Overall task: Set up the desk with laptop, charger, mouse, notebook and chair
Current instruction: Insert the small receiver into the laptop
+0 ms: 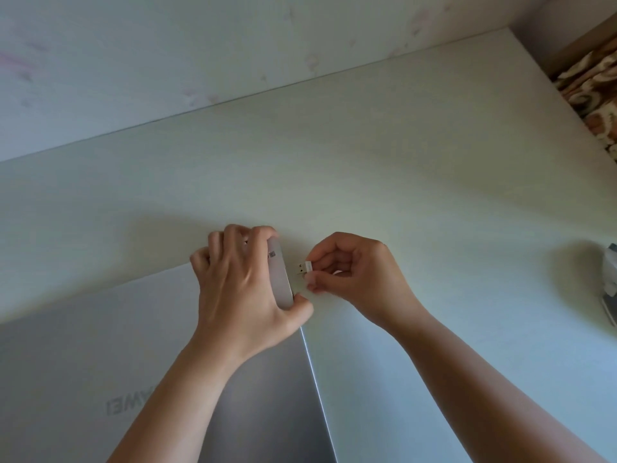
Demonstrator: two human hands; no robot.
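A closed silver laptop [93, 345] lies on the pale desk [367, 168] at the lower left, its lid logo facing me upside down. My left hand [240, 289] grips the laptop's far right corner, fingers over the back edge and thumb on the right side. My right hand [354, 275] pinches a small white USB plug [304, 268] between thumb and fingers. The plug's metal end points left at the laptop's right edge, a small gap away from it. Any cable behind the plug is hidden by my right hand.
A white and grey object [611, 279] lies at the desk's right edge, mostly cut off by the frame. A light wall [200, 45] runs behind the desk. Patterned brown fabric [594, 88] shows past the desk's far right corner.
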